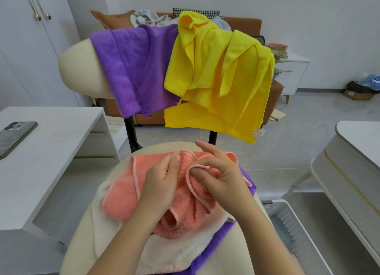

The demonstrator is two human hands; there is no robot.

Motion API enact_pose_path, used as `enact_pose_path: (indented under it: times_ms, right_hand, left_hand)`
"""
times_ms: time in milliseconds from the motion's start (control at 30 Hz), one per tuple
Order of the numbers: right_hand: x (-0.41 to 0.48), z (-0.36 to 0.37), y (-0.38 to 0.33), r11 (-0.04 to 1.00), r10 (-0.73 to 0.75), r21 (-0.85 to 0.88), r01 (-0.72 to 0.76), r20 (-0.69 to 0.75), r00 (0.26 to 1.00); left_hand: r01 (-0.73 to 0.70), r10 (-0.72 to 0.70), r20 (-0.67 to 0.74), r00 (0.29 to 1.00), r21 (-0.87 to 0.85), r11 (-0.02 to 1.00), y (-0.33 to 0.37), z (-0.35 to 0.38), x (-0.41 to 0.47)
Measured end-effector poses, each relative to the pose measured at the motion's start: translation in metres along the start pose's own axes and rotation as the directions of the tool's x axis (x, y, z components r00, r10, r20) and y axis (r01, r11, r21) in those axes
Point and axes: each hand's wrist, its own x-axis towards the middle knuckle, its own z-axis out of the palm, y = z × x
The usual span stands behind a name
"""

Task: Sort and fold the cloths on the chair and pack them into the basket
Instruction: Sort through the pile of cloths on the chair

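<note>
Pinching the pale hem of one coral cloth (123, 200), the left hand (162, 184) curls its fingers on the far edge at twelve o'clock. The right hand (223, 178) nips a loop of the same hem between thumb and finger, its other fingers raised. Beneath lie one white cloth (168, 252) and one purple cloth (209, 252), all on the chair seat (82, 244). At twelve o'clock the chair back (76, 69) carries a second purple cloth (131, 69) and what look like two overlapping yellow cloths (205, 73). One basket (292, 229) stands at four o'clock, one phone (14, 137) at ten.
</note>
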Motion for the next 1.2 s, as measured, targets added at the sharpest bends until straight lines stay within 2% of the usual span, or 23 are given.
enact_pose_path:
  times_ms: [133, 233, 333, 467, 567, 800, 867, 967, 1033, 1133, 1200]
  right_hand:
    - [0.001, -0.004, -0.003, 0.979, 0.094, 0.176, -0.101, 0.049, 0.994]
    - [0.002, -0.006, -0.002, 0.973, 0.125, 0.193, -0.128, 0.03, 0.992]
    - [0.004, -0.006, 0.001, 0.971, 0.152, 0.193, -0.138, -0.06, 0.986]
    - [0.006, -0.004, 0.002, 0.977, 0.139, 0.187, -0.1, -0.208, 0.968]
    - [0.006, 0.0, 0.002, 0.981, 0.127, 0.175, -0.081, -0.27, 0.954]
    - [0.007, 0.008, 0.004, 0.994, 0.054, 0.111, -0.018, -0.329, 0.943]
    - [0.007, 0.009, 0.003, 0.998, -0.002, 0.052, 0.021, -0.333, 0.943]
    - [0.007, 0.009, 0.001, 0.996, -0.087, -0.029, 0.082, -0.333, 0.939]
    - [0.008, 0.01, -0.001, 0.992, -0.123, -0.057, 0.11, -0.345, 0.93]
    - [0.009, 0.01, -0.003, 0.989, -0.15, -0.075, 0.131, -0.392, 0.908]
    - [0.011, 0.009, -0.004, 0.985, -0.17, -0.094, 0.143, -0.419, 0.892]
  left_hand:
    - [-0.076, 0.071, 0.127, 0.989, 0.039, 0.996, 0.005, -0.001, -0.003]
    - [-0.095, 0.087, 0.122, 0.989, 0.061, 0.994, 0.004, -0.001, -0.006]
    - [-0.148, 0.14, 0.077, 0.987, 0.102, 0.984, 0.004, -0.003, -0.008]
    - [-0.271, 0.239, 0.163, 0.957, 0.216, 0.938, 0.006, -0.002, -0.008]
    - [-0.253, 0.215, 0.164, 0.963, 0.261, 0.932, 0.009, 0.003, -0.01]
    - [-0.106, 0.106, 0.02, 0.994, 0.345, 0.933, 0.016, 0.013, -0.013]
    - [-0.051, 0.086, -0.059, 0.995, 0.444, 0.895, 0.021, 0.009, -0.012]
    - [-0.082, 0.235, -0.176, 0.956, 0.608, 0.79, 0.025, -0.001, -0.006]
    - [-0.097, 0.269, -0.145, 0.952, 0.69, 0.717, 0.026, -0.003, -0.003]
    - [-0.063, 0.095, 0.001, 0.995, 0.76, 0.647, 0.033, 0.004, -0.011]
    - [-0.048, 0.002, 0.059, 0.998, 0.791, 0.61, 0.034, 0.011, -0.016]
